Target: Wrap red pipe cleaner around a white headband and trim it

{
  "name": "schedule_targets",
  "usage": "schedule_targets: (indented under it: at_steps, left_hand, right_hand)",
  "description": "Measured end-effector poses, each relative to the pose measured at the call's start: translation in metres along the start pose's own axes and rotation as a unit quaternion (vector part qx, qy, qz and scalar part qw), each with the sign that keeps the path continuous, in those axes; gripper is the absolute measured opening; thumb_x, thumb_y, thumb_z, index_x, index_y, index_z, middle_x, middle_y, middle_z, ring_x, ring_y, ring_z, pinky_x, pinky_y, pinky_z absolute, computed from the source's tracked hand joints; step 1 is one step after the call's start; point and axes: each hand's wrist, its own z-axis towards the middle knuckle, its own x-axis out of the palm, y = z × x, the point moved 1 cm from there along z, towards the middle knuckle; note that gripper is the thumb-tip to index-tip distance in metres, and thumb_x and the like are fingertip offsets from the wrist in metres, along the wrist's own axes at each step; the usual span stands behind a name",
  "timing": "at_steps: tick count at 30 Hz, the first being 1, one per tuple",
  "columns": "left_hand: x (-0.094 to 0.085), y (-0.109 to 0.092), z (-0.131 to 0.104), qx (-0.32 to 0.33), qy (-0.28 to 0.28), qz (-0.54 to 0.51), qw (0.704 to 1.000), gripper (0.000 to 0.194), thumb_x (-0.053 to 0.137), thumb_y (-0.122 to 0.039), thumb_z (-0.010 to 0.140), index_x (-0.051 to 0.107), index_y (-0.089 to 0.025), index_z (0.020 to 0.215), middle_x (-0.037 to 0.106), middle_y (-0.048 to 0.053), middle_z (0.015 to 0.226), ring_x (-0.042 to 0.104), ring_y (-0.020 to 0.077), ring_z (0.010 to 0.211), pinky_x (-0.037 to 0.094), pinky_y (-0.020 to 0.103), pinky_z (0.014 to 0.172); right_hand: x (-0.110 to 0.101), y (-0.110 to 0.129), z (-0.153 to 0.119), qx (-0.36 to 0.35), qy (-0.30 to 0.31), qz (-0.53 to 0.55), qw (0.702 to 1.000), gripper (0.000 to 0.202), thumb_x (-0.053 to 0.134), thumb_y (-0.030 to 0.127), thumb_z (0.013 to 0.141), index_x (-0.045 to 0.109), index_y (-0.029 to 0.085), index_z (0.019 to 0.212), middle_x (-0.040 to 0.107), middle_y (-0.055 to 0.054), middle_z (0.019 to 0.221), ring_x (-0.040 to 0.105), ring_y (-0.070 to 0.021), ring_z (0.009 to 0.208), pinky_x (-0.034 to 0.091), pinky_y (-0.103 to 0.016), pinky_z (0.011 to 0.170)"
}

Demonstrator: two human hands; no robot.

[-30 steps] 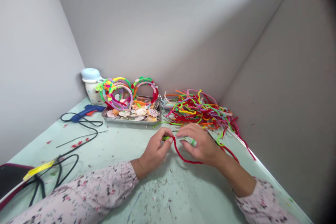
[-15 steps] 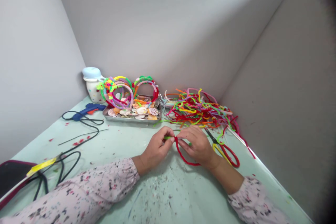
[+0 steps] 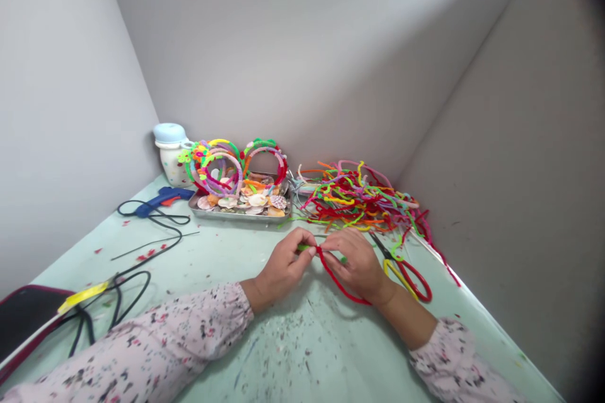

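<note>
Both my hands meet over the middle of the table. My left hand [image 3: 286, 264] pinches a thin band whose green part [image 3: 303, 247] shows between thumb and finger. My right hand [image 3: 355, 262] is closed on the other side of the same band, mostly hidden by the fingers. Between the fingertips, a red pipe cleaner [image 3: 340, 286] is wrapped round the band, and its loose end hangs down to the right, below my right palm.
Behind stand a metal tray [image 3: 236, 215] of shells with colourful headbands [image 3: 220, 170], a pipe cleaner pile [image 3: 363, 198] and a white jar [image 3: 174, 160]. Scissors [image 3: 406, 278] lie right of my right hand. A blue glue gun [image 3: 163, 200] and black cables [image 3: 142, 277] are at left.
The red pipe cleaner's loose end has straightened and swung slightly to the right and down. Both hands keep their pinch at nearly the same place. The view has shifted slightly.
</note>
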Motion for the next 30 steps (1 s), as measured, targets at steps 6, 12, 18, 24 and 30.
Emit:
schedule_targets:
  at_steps: [6, 12, 18, 24, 30]
  left_hand:
    - [-0.001, 0.0, 0.0, 0.008, -0.011, 0.016, 1.0, 0.011, 0.044, -0.024, 0.086, 0.052, -0.017, 0.087, 0.053, 0.002, 0.083, 0.05, 0.0151, 0.078, 0.04, 0.025, 0.072]
    - [-0.002, -0.002, -0.001, 0.025, -0.009, 0.035, 0.999, 0.011, 0.044, -0.025, 0.087, 0.052, -0.017, 0.087, 0.052, 0.002, 0.083, 0.049, 0.015, 0.079, 0.039, 0.026, 0.073]
    - [-0.002, -0.001, -0.001, 0.031, -0.002, 0.052, 0.998, 0.014, 0.042, -0.027, 0.088, 0.052, -0.017, 0.086, 0.052, 0.003, 0.082, 0.049, 0.0157, 0.078, 0.039, 0.027, 0.073]
    - [-0.003, 0.001, 0.0, 0.035, 0.012, 0.063, 0.997, 0.011, 0.043, -0.025, 0.087, 0.052, -0.017, 0.085, 0.052, 0.003, 0.083, 0.049, 0.0158, 0.079, 0.039, 0.027, 0.073]
    - [-0.002, 0.002, 0.0, 0.033, 0.02, 0.074, 0.997, 0.008, 0.044, -0.02, 0.085, 0.051, -0.017, 0.084, 0.052, 0.002, 0.082, 0.048, 0.0154, 0.077, 0.039, 0.027, 0.072]
  right_hand:
    - [0.0, 0.004, 0.003, 0.042, -0.012, 0.06, 0.997, 0.005, 0.057, 0.021, 0.083, 0.062, 0.021, 0.084, 0.066, -0.004, 0.078, 0.06, -0.0181, 0.076, 0.045, -0.034, 0.072]
    - [0.003, 0.004, 0.001, 0.108, -0.008, 0.138, 0.985, 0.008, 0.062, 0.028, 0.081, 0.063, 0.021, 0.081, 0.065, -0.003, 0.075, 0.06, -0.0176, 0.072, 0.046, -0.032, 0.07]
    - [0.002, 0.007, 0.0, 0.161, 0.005, 0.172, 0.972, 0.013, 0.066, 0.033, 0.078, 0.064, 0.019, 0.079, 0.064, -0.003, 0.074, 0.059, -0.0171, 0.068, 0.047, -0.03, 0.066]
    - [0.001, 0.013, 0.0, 0.239, 0.027, 0.221, 0.945, 0.013, 0.065, 0.031, 0.077, 0.064, 0.018, 0.076, 0.062, -0.002, 0.072, 0.058, -0.016, 0.067, 0.046, -0.027, 0.061]
    - [0.006, 0.013, -0.004, 0.278, 0.037, 0.247, 0.927, 0.01, 0.064, 0.027, 0.077, 0.063, 0.018, 0.074, 0.062, -0.001, 0.069, 0.057, -0.0146, 0.065, 0.046, -0.025, 0.059]
